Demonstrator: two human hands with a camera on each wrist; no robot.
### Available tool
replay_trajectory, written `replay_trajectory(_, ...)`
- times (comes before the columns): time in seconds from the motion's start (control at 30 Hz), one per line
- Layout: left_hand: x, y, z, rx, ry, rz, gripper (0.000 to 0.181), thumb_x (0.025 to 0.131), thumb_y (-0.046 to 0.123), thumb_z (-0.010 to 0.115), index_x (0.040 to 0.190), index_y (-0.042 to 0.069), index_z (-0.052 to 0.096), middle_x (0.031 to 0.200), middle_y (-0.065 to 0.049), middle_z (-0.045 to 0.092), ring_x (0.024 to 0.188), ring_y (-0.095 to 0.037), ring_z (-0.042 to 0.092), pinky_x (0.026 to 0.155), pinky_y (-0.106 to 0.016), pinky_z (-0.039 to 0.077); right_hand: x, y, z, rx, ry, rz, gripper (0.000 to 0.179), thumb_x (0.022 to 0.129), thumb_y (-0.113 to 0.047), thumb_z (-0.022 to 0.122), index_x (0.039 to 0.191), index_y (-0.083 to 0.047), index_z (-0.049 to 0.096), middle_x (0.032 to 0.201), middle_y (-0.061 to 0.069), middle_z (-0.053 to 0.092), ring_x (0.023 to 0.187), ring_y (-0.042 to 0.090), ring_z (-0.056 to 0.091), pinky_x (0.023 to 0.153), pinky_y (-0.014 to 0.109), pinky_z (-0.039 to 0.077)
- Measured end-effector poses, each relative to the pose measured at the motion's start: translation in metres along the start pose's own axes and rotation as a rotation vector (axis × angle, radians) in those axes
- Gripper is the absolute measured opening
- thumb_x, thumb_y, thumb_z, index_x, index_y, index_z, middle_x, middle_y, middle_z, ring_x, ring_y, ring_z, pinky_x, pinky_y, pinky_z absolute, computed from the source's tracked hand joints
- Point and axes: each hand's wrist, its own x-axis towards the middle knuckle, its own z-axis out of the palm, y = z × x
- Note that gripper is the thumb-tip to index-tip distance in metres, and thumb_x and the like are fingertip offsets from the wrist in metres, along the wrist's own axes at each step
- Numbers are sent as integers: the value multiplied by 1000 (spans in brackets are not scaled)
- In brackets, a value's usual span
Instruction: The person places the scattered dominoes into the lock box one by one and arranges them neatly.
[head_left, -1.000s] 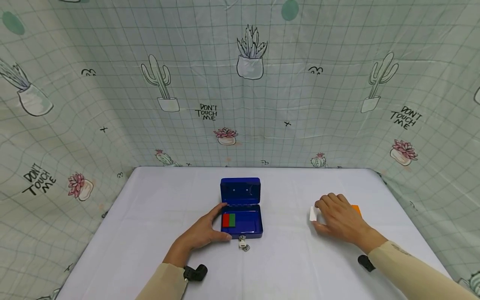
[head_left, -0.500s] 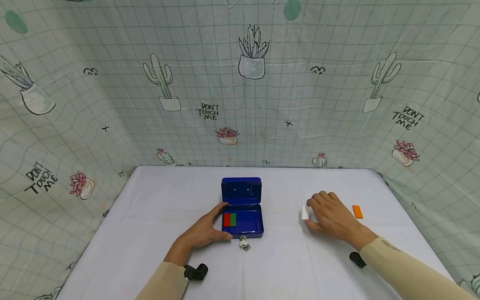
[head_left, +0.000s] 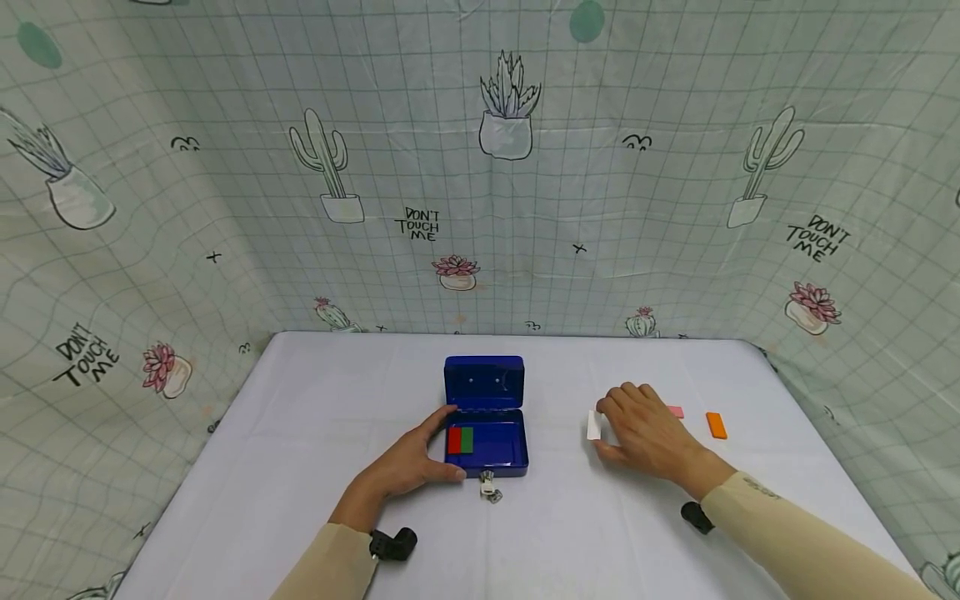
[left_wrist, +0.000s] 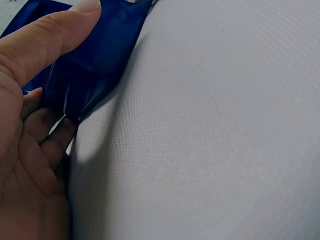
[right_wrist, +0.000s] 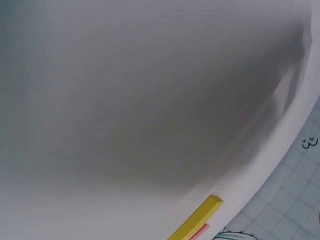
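A blue metal cash box [head_left: 510, 442] sits on the table, its lid [head_left: 484, 383] raised at the back. Inside, at the left, a red block [head_left: 454, 440] and a green block [head_left: 467, 440] lie side by side. My left hand [head_left: 405, 462] holds the box by its left side, thumb at the front corner and fingers at the back; the left wrist view has the thumb over the blue wall [left_wrist: 95, 60]. To the right of the box, my right hand [head_left: 637, 429] pinches a white rectangular block [head_left: 594, 426] between thumb and fingers, low over the table.
Metal keys [head_left: 491, 493] hang at the box's front. A pink block [head_left: 677, 412] and an orange block [head_left: 716, 426] lie right of my right hand. The right wrist view shows a yellow block [right_wrist: 197, 217] on the white tablecloth [head_left: 337, 392]. A printed curtain [head_left: 487, 208] stands behind.
My right hand has moved left toward the box with the white block, uncovering the orange block and then part of the pink one. The left hand stays on the box.
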Motion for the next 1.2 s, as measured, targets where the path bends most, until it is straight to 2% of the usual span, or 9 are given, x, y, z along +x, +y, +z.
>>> replay_trajectory(0.27,-1,0,1,-4,3,-2,108,78,34,95,167,30,32,172,-15,32,158,-43,30,124,-72,23,11,-9,3,5,-14,-3,45,86,-45,76,106,-6,66,95,6,63,89,26,56,79,38,43)
replay_trajectory(0.57,-2,1,1,1,4,-2,109,78,35,95,167,29,33,172,-15,32,158,-43,30,124,-71,23,24,-19,1,3,-73,17,47,89,-49,75,110,-8,68,100,6,66,92,24,56,81,38,43)
replay_trajectory(1.2,-1,0,0,-1,11,1,108,78,34,95,166,30,33,172,-16,32,158,-44,30,124,-71,23,49,-37,4,1,-47,-23,48,89,-51,74,111,-8,68,99,4,64,92,23,55,81,37,44)
